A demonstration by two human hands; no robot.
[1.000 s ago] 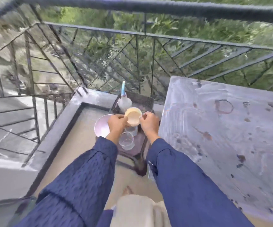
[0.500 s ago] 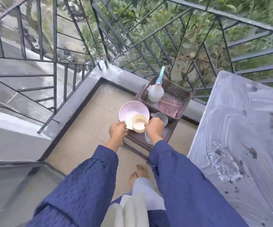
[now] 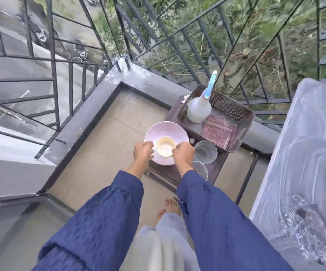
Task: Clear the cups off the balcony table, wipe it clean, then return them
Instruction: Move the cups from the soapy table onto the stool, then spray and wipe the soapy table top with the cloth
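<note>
Cup (image 3: 165, 149) between left hand (image 3: 143, 153) and right hand (image 3: 182, 156), over plate (image 3: 168, 128) at stool (image 3: 217, 166) edge

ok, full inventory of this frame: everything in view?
cream cup: one, cream, standing in the pink plate
pink plate: one, pale pink, left end of the side table
glasses: two, clear, on the side table right of the plate
basket: one, dark, perforated, far end of the side table
spray bottle: one, white with blue nozzle, in the basket
cloth: one, pink checked, in the basket
side table: one, dark brown, near the railing corner
balcony table: one, grey, wet smears, right edge
railing: black metal, around the balcony
left hand: blue sleeve, grips the cup's left side
right hand: blue sleeve, grips the cup's right side
feet: two, bare, bottom centre
</note>
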